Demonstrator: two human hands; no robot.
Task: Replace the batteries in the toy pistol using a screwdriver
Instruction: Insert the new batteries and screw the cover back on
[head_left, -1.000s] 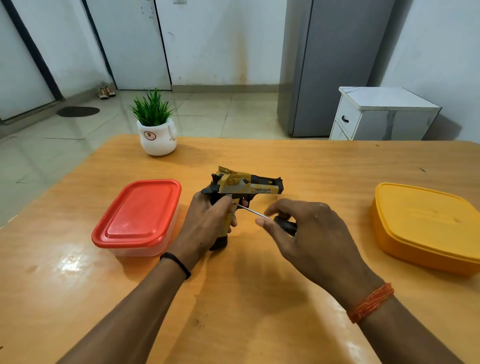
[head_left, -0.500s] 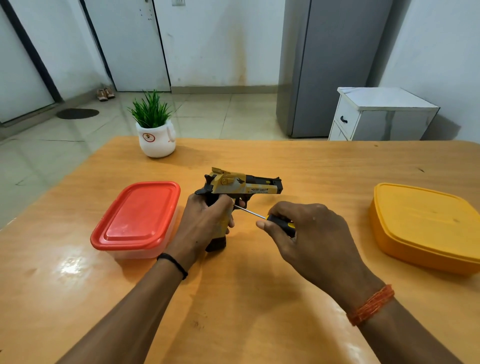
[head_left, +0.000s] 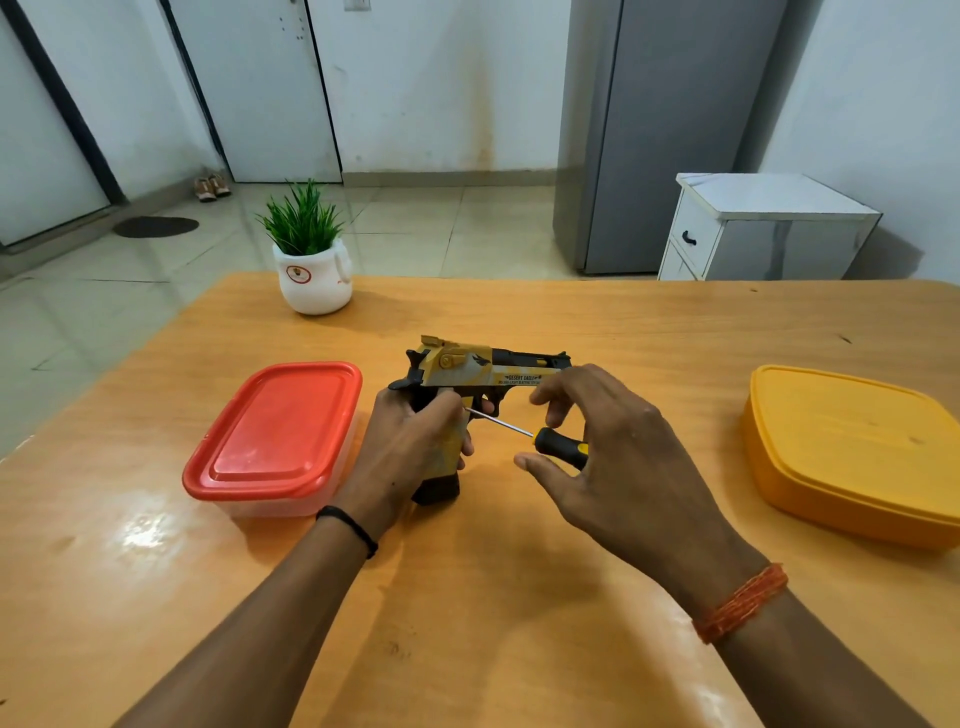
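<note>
A yellow and black toy pistol (head_left: 483, 366) stands upright on its grip base on the wooden table (head_left: 467, 623), barrel pointing right. My left hand (head_left: 410, 452) is wrapped around the grip and hides most of it. A screwdriver (head_left: 558, 446) with a black and yellow handle and a thin metal shaft points left, its tip against the grip by my left fingers. My right hand (head_left: 608, 457) holds the screwdriver handle loosely, with the thumb below it and the fingers spread above.
A clear box with a red lid (head_left: 275, 436) sits just left of my left hand. A yellow lidded box (head_left: 852, 452) lies at the right. A small potted plant (head_left: 310, 265) stands at the table's far edge.
My right hand has loosened on the screwdriver handle, and its fingers now lift and spread, showing more of the handle. The pistol and left hand have stayed in place.
</note>
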